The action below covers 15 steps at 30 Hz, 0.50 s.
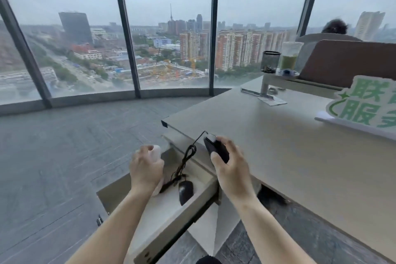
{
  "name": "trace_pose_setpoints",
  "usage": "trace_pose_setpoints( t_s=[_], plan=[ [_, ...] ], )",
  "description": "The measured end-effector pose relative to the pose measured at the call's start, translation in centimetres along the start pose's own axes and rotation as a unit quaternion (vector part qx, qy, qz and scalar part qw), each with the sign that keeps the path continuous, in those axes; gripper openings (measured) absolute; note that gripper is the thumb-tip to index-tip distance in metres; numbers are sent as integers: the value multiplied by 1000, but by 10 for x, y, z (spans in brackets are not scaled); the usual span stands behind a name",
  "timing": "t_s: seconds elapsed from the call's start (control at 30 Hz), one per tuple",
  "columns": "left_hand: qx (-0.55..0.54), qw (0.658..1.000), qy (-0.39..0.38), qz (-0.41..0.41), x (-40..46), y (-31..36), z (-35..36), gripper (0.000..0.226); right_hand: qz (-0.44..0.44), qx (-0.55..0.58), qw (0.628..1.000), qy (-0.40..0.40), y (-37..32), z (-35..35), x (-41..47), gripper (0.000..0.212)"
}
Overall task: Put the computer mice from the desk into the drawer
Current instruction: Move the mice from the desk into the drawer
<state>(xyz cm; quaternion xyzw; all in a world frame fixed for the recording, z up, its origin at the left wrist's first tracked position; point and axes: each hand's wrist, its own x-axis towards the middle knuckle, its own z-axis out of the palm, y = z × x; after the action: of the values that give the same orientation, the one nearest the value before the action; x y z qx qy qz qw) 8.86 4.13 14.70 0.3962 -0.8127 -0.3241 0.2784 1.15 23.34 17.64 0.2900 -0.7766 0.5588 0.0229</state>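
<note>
At desk's left edge, both hands held mice over open drawer.
Desk (pixel 300 156) filled the right side, with a green-lettered sign (pixel 362 103) toward its far right edge and a mesh cup (pixel 270 61) plus a green drink cup (pixel 289 55) on a riser at the far edge. Drawer (pixel 171 218) stood pulled out below desk's left edge. Left hand (pixel 145 169) was curled shut around a white mouse (pixel 154 151), above drawer's left wall. Right hand (pixel 231 169) gripped a black mouse (pixel 216 149) by its sides, fingers wrapped, thumb on near flank, just over desk's left edge; its cable (pixel 188 154) hung bunched down into drawer. Another black mouse (pixel 185 191) lay on drawer floor near the front wall, beside the cable end; contact unclear.
</note>
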Motion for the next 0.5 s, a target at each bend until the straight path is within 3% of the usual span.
trace_pose_setpoints(
  t_s=[0.07,0.2,0.33,0.5],
  plan=[
    [34,998,-27,-44,5,-33,-4,15,34,18,998,-46,6,35,-5,32],
    [120,983,-61,-126,21,-111,2,47,90,-30,989,-115,28,113,-14,32],
    [197,960,-116,-164,27,-149,19,62,147,-123,964,-183,59,174,-14,36],
    [240,935,-167,-199,37,-175,55,47,186,-263,897,-301,86,225,-9,48]
  ],
)
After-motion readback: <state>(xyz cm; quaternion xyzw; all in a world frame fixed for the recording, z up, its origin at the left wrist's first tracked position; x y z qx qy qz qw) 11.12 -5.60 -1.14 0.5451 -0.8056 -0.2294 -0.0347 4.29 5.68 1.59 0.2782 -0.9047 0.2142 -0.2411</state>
